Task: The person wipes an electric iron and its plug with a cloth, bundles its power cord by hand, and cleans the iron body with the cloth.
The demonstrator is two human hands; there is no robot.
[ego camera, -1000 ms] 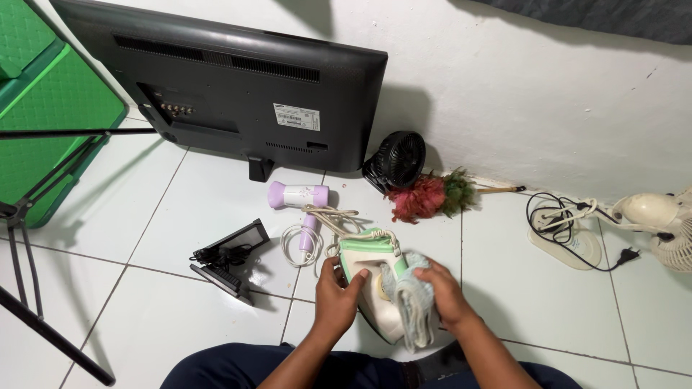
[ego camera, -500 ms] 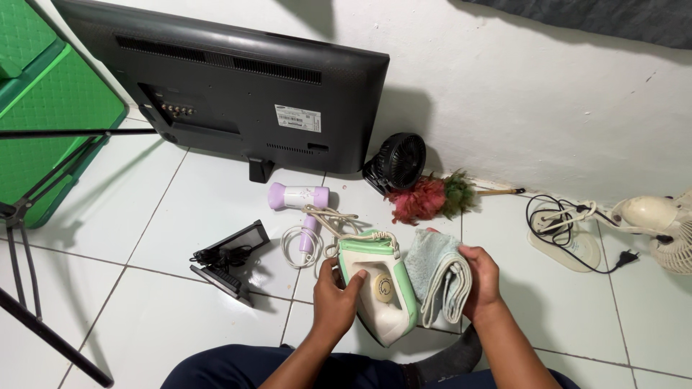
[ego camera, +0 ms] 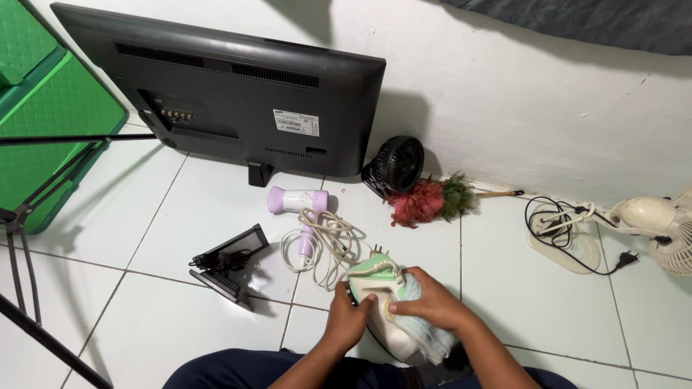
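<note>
Pale blue cloth (ego camera: 432, 338) is what our right hand (ego camera: 425, 306) presses down, fingers curled and bunched over it, against the white and green clothes iron (ego camera: 382, 302) in front of our lap. Our left hand (ego camera: 347, 320) grips the iron's left flank, fingers wrapped close along the body and thumb on top, so the iron sits squeezed between both palms. We cannot quite tell whether the right fingertips touch the dial directly or only through the cloth, since the knuckles cover that spot.

The iron lies on the white tiled floor (ego camera: 180, 238) with its long axis running from near our knees up and slightly left towards the wall, green heel end and plug farthest from us. Both hands are on it; the right one lies over its top and right side, the left holds its near-left edge. Its cream cord (ego camera: 328, 241) loops away to the upper left, tangled beside a lilac hair dryer (ego camera: 297, 200).

Farther out, a black bracket (ego camera: 229, 263) lies to the left, and a flat television (ego camera: 238, 94) leans with its back to us against the wall. A small black fan (ego camera: 396, 164) and a red and green feather duster (ego camera: 429, 198) sit by the wall, and a white fan (ego camera: 649, 223) with dark cable lies well off to the right.
</note>
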